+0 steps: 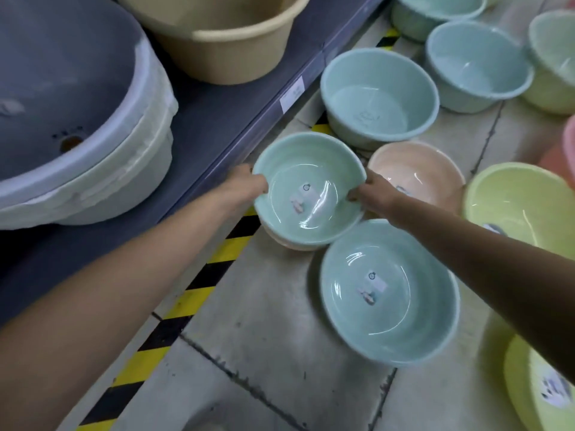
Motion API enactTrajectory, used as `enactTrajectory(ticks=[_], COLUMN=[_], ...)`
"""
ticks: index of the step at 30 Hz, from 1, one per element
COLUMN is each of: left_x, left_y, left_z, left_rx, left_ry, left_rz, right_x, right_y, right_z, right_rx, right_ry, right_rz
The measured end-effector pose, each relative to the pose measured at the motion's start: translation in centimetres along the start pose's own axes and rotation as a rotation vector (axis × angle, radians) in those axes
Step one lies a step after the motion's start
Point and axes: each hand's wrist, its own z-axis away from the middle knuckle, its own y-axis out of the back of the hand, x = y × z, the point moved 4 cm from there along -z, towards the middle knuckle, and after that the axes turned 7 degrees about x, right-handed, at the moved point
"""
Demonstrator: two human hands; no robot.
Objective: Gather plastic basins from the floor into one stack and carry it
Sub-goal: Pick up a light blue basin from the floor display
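A small green basin [306,169] sits nested on a cream basin [295,244], of which only the lower rim shows. My left hand [249,183] grips the green basin's left rim and my right hand [370,191] grips its right rim. Just in front lies a larger green basin [389,331] with a label inside, partly under my right forearm. A peach basin [417,169] stands right of the held one, touching my right hand's side.
More basins lie on the floor: green ones [379,98] [479,63] at the back, yellow ones [522,200] [538,396] at right, a pink one [566,150] at the edge. A shelf [217,119] at left carries a beige tub [224,35] and grey tubs [62,88]. Yellow-black tape [193,293] borders the shelf.
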Motion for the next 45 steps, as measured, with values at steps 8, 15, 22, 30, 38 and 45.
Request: enactTrajectory(ticks=[8, 15, 22, 30, 38, 45], left_x=[-3.8, -4.1, 3.9, 15.0, 23.0, 21.4], left_y=[-4.1, -4.4, -1.8, -10.6, -28.6, -41.6], left_z=[-3.4, -4.2, -3.3, 3.8, 20.4, 41.3], left_rx=[-0.048, 0.053, 0.037, -0.304, -0.64, -1.048], left_ry=[0.166, 0.168, -0.053, -0.195, -0.293, -0.381], left_rz=[0.119, 0.298, 0.502, 0.604, 0.397, 0.189], right_x=[3.5, 3.4, 1.3, 4.6, 18.6, 30.6], right_y=[-3.5, -4.4, -0.8, 12.2, 26.0, 30.4], right_z=[-4.4, -3.8, -3.0, 4.9, 22.3, 43.8], right_rx=[0.029, 0.139, 0.3, 0.525, 0.906, 1.201], right_ry=[-0.126, -0.141, -0.167, -0.124, -0.239, -0.453], right_rz=[0.122, 0.173, -0.223, -0.458, -0.58, -0.597])
